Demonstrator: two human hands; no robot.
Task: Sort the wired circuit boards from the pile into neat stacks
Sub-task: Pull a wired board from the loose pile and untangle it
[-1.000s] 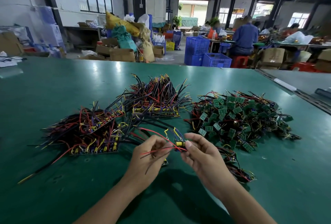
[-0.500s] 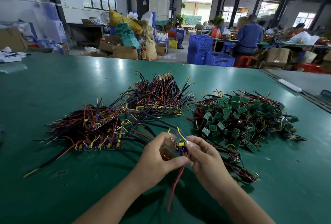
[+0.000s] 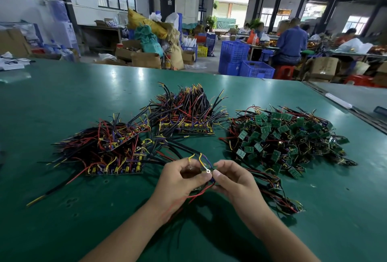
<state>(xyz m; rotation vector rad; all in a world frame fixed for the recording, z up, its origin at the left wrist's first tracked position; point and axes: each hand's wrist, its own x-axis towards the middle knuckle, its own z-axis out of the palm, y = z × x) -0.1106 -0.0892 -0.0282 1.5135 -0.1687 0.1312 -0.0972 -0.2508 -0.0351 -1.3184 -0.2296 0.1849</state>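
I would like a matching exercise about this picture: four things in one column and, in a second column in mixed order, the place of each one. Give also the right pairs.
Things
1. loose pile of green boards
2. near left stack
3. single wired board
4. blue crates

Places
a. pinched between the left hand and the right hand
b. beyond the far edge of the table
c. on the table, to the right of the hands
d. on the table, to the left of the hands

Pairs: 1-c, 2-d, 3-a, 4-b
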